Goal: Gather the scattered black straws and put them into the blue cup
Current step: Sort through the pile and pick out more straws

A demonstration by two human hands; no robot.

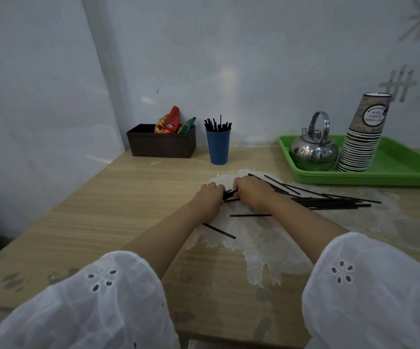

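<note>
Your left hand (210, 197) and right hand (251, 192) pinch the black straws (329, 201) at one end only — lift now and far ends could splay, missing the blue cup (218, 147).

Prob. drinks corner, café or pantry: steel kettle (313, 152) + stacked paper cups (360, 147) on green plastic tray (400, 162); black straws (217, 125) in blue plastic cup (218, 147).

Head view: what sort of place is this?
Probably a tea or coffee station: a steel kettle and stacked paper cups on a green tray, plus a blue cup holding black straws.
</note>
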